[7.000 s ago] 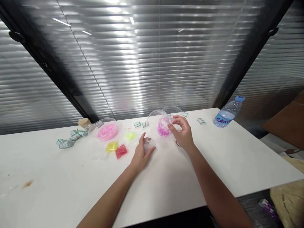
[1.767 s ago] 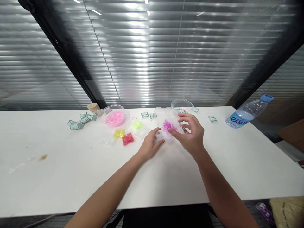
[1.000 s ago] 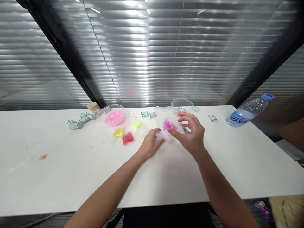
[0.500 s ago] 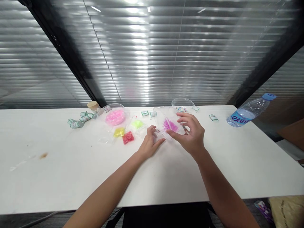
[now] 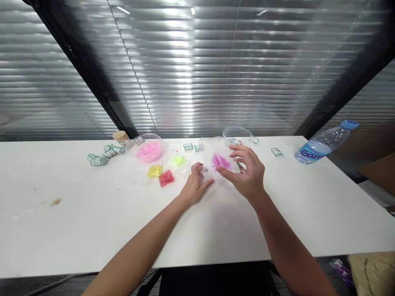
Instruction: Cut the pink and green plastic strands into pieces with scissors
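Observation:
A clear plastic container (image 5: 207, 147) with purple beads (image 5: 220, 161) in it is in front of me, seemingly tilted. My right hand (image 5: 248, 172) grips its right side, with the thumb at the front and the fingers spread along the far edge. Left of the container, my left hand (image 5: 195, 185) rests on the table, thumb stretched out and fingers loosely bent. Something clear shows in the gap between that thumb and the fingers; its kind is not plain. A small metal tool (image 5: 241, 167) is partly hidden behind my right hand.
Bead packets, yellow (image 5: 154, 171), red (image 5: 166, 178) and bright green (image 5: 178, 160), lie left of my hands. Behind them is a tub of pink material (image 5: 149, 152). Another clear tub (image 5: 237, 132) holds mixed beads. Several small printed sachets (image 5: 98, 160) lie about. A water bottle (image 5: 321, 144) leans at right.
The view has shifted very slightly. Both hands and the container keep nearly the same places.

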### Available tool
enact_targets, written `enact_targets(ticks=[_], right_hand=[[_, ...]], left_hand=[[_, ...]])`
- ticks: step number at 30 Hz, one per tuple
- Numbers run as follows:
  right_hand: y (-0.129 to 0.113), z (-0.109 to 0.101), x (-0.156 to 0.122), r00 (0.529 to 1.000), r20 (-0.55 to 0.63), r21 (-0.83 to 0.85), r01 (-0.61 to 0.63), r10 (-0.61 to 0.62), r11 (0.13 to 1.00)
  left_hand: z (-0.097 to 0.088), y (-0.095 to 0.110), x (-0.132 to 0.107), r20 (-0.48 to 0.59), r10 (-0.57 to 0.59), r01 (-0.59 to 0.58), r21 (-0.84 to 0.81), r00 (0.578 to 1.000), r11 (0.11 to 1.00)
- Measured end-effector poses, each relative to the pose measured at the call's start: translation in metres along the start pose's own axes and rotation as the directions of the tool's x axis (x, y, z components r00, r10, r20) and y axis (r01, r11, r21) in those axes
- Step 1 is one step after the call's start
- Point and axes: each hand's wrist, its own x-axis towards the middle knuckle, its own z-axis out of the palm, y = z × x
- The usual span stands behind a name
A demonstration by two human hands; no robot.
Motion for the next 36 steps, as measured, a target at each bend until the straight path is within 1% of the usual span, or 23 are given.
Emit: enact_targets(ticks=[6,16,23,29,36], right_hand=[[0.0025,0.0013,0.0004,0.999,-0.004,0.001,0.034,-0.034,0.999],[0.0027,0.0037,0.0006,0.997,-0.006,-0.021,0.079,-0.079,0.997],[0.0022,0.0039,0.0012,0.994,-0.011,-0.032,0.111,-0.111,0.993],[0.0022,0.004,0.001,0.995,0.003,-0.034,0.1,-0.1,0.994],[0.0017,0.0038,0.0005,0.993,-0.002,-0.037,0.116,-0.116,0.993]], left_hand=[[0.0008,-0.0014,0.0004,0.008,-0.026,0.026,0.0,1.0,1.0],[0.0022,-0.0029,0.0005,-0.009,-0.016,0.016,-0.008,1.0,1.0],[0.0026,-0.0031,0.0008,0.002,-0.011,0.011,-0.004,1.0,1.0],[0.0018,-0.0017,0.0004,0.001,0.006,-0.006,-0.008,1.0,1.0],[0.0029,-0.0046,0.0014,-0.001,0.018,-0.018,-0.001,1.0,1.0]])
